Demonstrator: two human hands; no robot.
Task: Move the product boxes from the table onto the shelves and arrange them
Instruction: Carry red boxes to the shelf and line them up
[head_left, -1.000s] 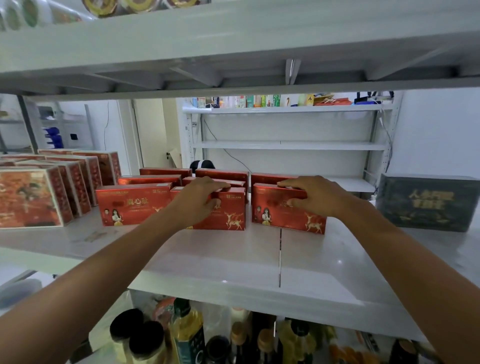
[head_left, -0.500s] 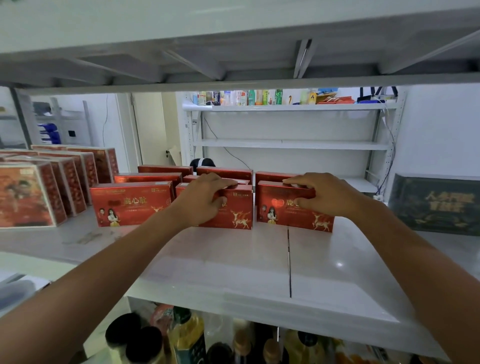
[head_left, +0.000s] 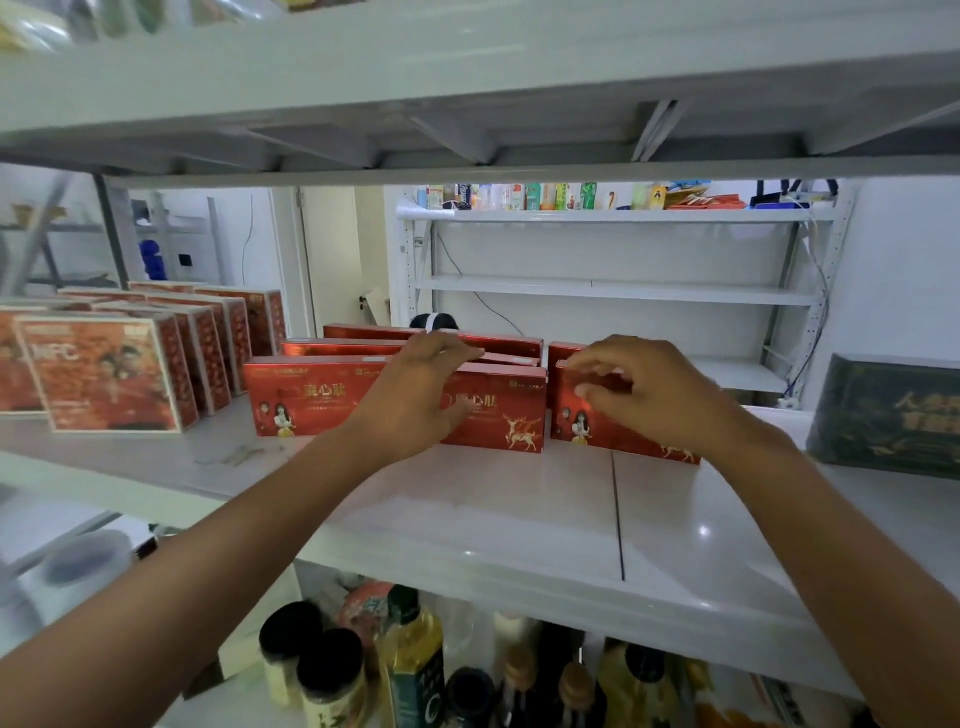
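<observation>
Left hand (head_left: 415, 395) rests flat on the middle box (head_left: 501, 402); right hand (head_left: 654, 395) is blurred, grip unclear. A shove could topple the boxes behind (head_left: 337, 347).

Head view, forward, close to the shelf (head_left: 493, 512)
</observation>
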